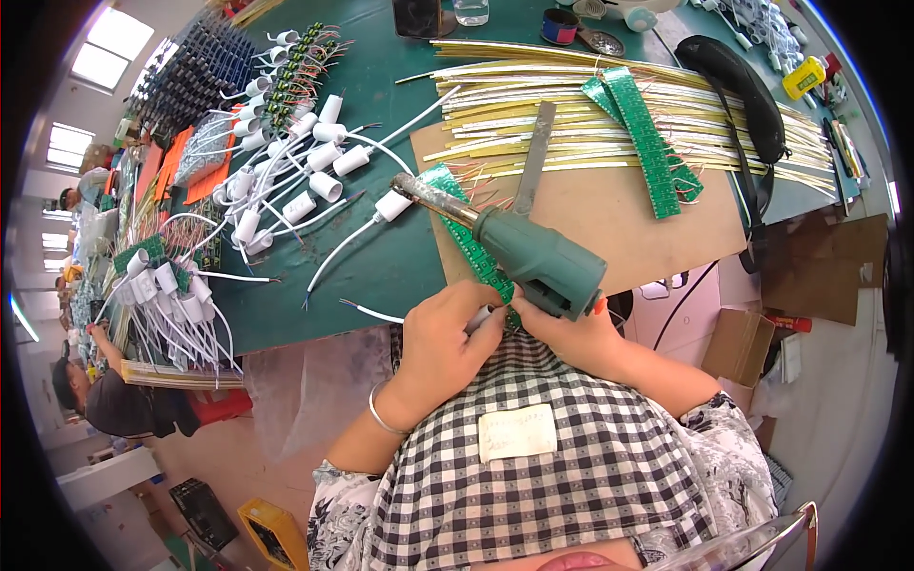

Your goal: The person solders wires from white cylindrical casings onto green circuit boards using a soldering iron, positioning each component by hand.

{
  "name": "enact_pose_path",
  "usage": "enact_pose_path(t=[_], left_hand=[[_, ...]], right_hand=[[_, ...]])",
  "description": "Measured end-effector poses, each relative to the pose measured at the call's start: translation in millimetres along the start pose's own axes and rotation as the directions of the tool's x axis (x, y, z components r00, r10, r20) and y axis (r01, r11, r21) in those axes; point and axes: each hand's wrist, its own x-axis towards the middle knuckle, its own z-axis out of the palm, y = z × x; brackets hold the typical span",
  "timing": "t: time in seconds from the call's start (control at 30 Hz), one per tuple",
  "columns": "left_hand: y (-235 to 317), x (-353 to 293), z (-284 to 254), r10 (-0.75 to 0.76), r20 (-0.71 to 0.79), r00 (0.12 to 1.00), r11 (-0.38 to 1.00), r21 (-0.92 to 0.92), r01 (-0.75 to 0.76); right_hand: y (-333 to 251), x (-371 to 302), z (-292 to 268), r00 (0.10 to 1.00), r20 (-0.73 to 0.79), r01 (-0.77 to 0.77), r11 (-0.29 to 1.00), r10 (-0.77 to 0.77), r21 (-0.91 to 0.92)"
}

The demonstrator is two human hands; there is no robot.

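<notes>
My left hand is closed on a small white cylindrical housing; a white cable with a bare wire end sticks out on its left. The fingertips of my right hand pinch the near end of a green circuit board strip, touching close to my left fingers. Over the strip lies a green-bodied soldering gun, its metal barrel aimed to the far left. Its rear end is just above my right hand; whether they touch is unclear. Beside the barrel tip sits another white housing with its cable.
White cabled housings are heaped on the green table at left. Yellow-white strips, more green boards and a flat metal bar lie on brown cardboard. A black pouch rests far right. A person is at left.
</notes>
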Motion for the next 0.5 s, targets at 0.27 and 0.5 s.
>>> enact_pose_path(t=[0.27,0.5], left_hand=[[-13.9,-3.9,4.7,-0.040,-0.065,0.997,0.999,0.001,0.041],[-19.9,-0.9,5.0,-0.114,-0.083,0.990,0.990,-0.091,0.106]], right_hand=[[-13.2,5.2,-1.7,0.994,-0.039,-0.097,0.989,0.102,0.109],[-13.0,8.6,-1.7,0.984,0.020,-0.178,0.965,0.177,0.193]])
